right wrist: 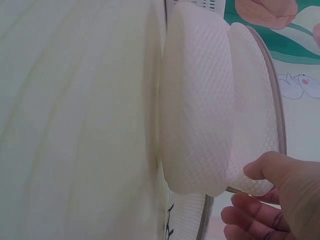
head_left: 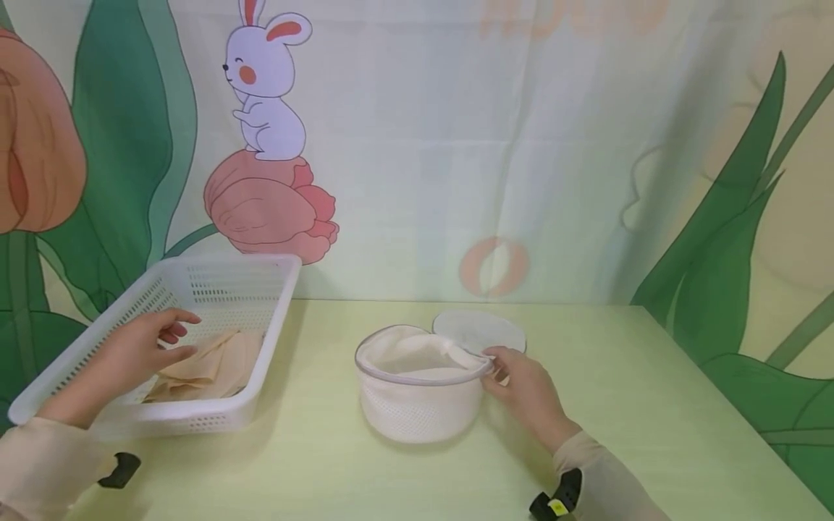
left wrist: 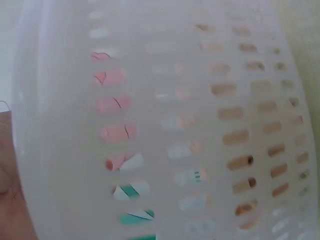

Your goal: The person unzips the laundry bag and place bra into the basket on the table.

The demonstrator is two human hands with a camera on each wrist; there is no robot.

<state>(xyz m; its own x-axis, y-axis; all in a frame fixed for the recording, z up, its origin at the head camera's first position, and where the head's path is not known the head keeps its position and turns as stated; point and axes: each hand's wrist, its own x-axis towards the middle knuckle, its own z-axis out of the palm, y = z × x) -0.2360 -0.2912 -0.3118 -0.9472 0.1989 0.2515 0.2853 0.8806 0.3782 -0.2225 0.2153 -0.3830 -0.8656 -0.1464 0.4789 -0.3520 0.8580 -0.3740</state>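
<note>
A round white mesh laundry bag stands on the table with its zippered top uncovered, its round lid folded back behind it. My right hand pinches the bag's rim at its right side; in the right wrist view, the thumb lies against the mesh wall. Over the white plastic basket hangs my left hand, fingers loosely bent and holding nothing. Beneath it, thin beige fabric pieces lie inside the basket. The left wrist view mostly shows the basket's slotted wall.
The pale green table carries the basket at left and the bag near the middle. Behind it hangs a printed curtain with a rabbit and tulips. Each wrist has a black strap, the right one with a yellow mark.
</note>
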